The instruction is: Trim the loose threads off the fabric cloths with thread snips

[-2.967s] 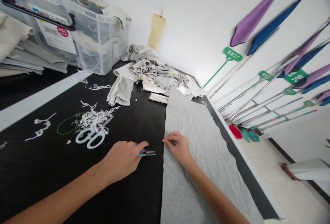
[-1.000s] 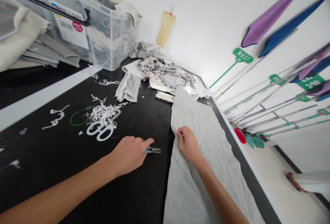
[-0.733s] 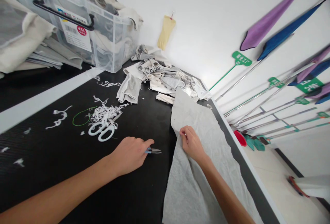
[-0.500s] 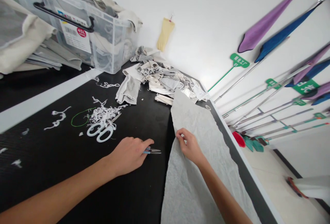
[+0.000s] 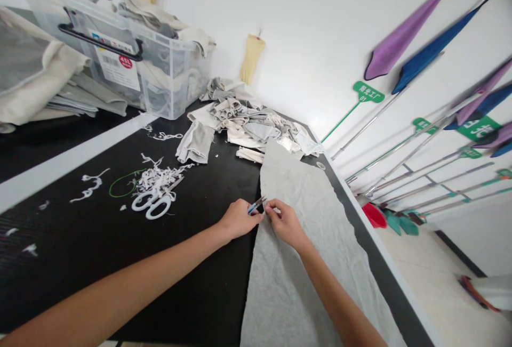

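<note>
My left hand [image 5: 239,220] is closed around small blue thread snips [image 5: 255,206], whose tips reach the left edge of a large grey cloth [image 5: 316,251]. Pinched at that same edge, just right of the tips, is my right hand [image 5: 286,224]; the fold between its fingertips is mostly hidden. The cloth lies lengthwise along the right side of the black table [image 5: 192,283], slightly wrinkled. White-handled scissors [image 5: 158,207] rest left of my hands, partly under a heap of white thread scraps [image 5: 157,180].
Crumpled grey and cream cloth pieces [image 5: 256,123] are piled at the far end. A clear plastic bin [image 5: 160,88] full of cloth stands back left, beside folded cloth [image 5: 36,70]. A green string loop [image 5: 116,193] lies near the scraps. Mops and brooms hang along the wall.
My left hand has moved right and slightly up with the snips, bringing them to the cloth edge. My right hand stays pinched on the edge. The view has shifted slightly.
</note>
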The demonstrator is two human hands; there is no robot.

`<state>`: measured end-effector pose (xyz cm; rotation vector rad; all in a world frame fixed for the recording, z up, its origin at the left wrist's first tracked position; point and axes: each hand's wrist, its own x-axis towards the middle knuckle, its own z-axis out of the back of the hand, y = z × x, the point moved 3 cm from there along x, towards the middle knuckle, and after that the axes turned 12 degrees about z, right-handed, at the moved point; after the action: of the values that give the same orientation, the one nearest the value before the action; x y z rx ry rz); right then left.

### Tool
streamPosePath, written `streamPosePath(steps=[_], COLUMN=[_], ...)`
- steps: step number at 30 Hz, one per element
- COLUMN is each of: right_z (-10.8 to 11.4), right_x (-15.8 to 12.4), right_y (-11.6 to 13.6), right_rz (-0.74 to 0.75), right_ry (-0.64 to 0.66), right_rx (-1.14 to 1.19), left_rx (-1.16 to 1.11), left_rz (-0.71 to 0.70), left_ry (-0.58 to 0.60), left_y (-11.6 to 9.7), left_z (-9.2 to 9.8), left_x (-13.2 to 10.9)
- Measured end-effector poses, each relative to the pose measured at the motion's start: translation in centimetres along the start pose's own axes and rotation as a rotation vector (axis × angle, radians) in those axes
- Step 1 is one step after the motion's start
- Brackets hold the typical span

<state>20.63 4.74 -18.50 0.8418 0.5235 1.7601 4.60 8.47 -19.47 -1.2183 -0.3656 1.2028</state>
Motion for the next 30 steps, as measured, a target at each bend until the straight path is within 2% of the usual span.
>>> streamPosePath(steps=[4, 10, 13, 19, 22, 25, 27, 30], right_z=[-0.3, 1.3, 2.9, 6.2, 7.3, 7.3, 6.4, 3.6], right_x=[-0.1, 0.2, 0.3, 0.3, 1.0, 2.8, 4.7, 8.4], right_y=[-0.3, 0.1, 0.3, 1.8, 4.0, 7.8, 10.9, 15.5], right_rz=[0.036, 0.245, 0.190, 0.030, 0.061, 0.162, 0.249, 0.408], right_ry=[-0.017, -0.066, -0.097, -0.251, -0.322, -0.314, -0.254, -0.116], right_rx=[-0.011, -0.340, -0.257, 0.035, 0.048, 0.028, 0.019, -0.017], left_rx=[-0.052, -0.109, -0.127, -0.116, -0.058, 0.003, 0.034, 0.069], left_rz=[0.025, -0.006, -0.027, -0.049, -0.054, -0.064, -0.075, -0.099], left_ry=[0.058, 0.069, 0.086, 0.084, 0.050, 0.021, 0.019, 0.019], left_y=[0.0, 0.3, 0.1, -0.1, -0.1, -0.2, -0.2, -0.1], left_z=[-0.9, -0.7, -0.5, -0.4, -0.3, -0.4, -0.4, -0.5], left_x=[0.6, 0.3, 0.1, 0.0, -0.1, -0.2, -0.2, -0.1])
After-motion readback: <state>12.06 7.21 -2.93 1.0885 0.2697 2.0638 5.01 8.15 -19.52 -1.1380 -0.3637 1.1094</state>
